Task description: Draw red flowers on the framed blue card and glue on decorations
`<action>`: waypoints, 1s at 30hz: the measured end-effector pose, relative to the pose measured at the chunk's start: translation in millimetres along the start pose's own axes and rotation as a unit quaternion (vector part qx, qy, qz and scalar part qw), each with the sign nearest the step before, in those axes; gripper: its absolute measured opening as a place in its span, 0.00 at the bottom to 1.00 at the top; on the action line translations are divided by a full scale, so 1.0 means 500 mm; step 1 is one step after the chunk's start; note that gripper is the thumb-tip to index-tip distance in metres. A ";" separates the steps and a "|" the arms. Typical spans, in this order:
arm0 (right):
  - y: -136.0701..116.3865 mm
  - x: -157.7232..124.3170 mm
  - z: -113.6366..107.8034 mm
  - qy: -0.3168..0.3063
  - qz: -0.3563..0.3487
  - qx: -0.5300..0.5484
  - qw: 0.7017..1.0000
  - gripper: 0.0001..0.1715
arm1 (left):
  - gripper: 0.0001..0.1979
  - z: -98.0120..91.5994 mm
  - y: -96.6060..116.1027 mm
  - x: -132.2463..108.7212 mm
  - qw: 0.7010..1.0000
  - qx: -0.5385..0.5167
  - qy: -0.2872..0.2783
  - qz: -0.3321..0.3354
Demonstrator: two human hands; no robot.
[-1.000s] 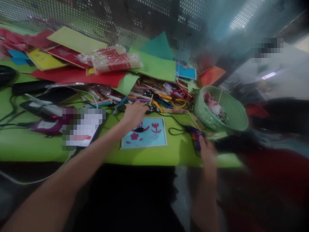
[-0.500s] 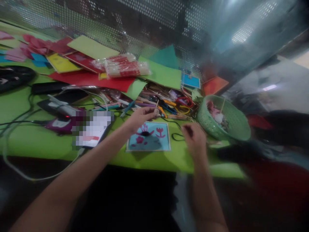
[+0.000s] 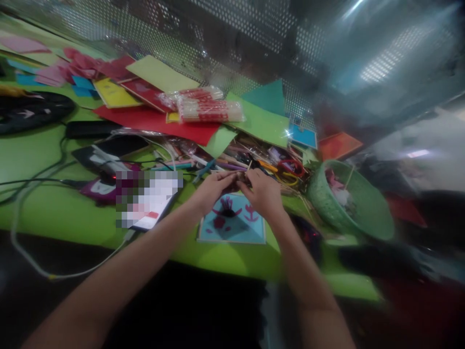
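Note:
My left hand (image 3: 214, 191) and my right hand (image 3: 264, 194) meet fingertip to fingertip above a light-blue card (image 3: 254, 233) with pink flower shapes and a pale border. The left fingers are pinched on a thin pale stick (image 3: 249, 165), whose tip rises between the hands. Its lower part is hidden by the fingers. The right hand's fingers are closed at the same spot; what they grip, if anything, is hidden. A dark round patch (image 3: 228, 212) lies on the card beneath the hands.
A green basket (image 3: 363, 211) holding scraps stands at right. Pencils, sticks and scissors (image 3: 290, 167) lie behind the hands. Colored paper (image 3: 156, 121) and plastic-wrapped bundles (image 3: 212, 110) are farther back. At left are a lit phone (image 3: 154, 201), a white cable (image 3: 27, 261) and a purple object (image 3: 96, 191).
My right hand has moved left and up to join my left hand; it was apart beside the card. The view has shifted, so the scene sits slightly farther right and lower.

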State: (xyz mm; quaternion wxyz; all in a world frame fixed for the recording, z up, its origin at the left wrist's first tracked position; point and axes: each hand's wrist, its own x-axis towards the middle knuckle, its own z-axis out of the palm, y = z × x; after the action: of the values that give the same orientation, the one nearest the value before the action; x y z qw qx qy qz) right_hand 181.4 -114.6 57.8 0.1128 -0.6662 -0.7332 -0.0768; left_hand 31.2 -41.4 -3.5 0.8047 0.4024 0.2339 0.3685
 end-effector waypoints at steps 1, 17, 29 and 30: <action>0.002 0.000 0.003 -0.003 -0.003 0.005 1.000 0.17 | 0.15 0.000 -0.001 -0.001 1.000 -0.002 0.000 0.000; 0.019 -0.024 0.026 -0.033 -0.030 0.041 0.998 0.19 | 0.14 0.007 -0.008 -0.007 0.999 0.052 -0.011 -0.007; 0.006 -0.025 0.054 -0.008 -0.053 -0.058 0.997 0.21 | 0.13 -0.001 -0.017 -0.004 0.995 0.101 0.007 0.001; 0.007 -0.025 0.055 -0.007 -0.056 -0.053 0.997 0.20 | 0.13 -0.002 -0.018 -0.004 0.995 0.102 0.007 0.001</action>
State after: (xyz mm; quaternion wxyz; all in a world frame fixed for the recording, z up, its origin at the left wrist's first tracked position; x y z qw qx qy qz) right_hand 184.0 -119.0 28.0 0.0673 -0.6297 -0.7650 -0.1173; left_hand 33.0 -46.0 -11.0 0.7574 0.4803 0.2751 0.3464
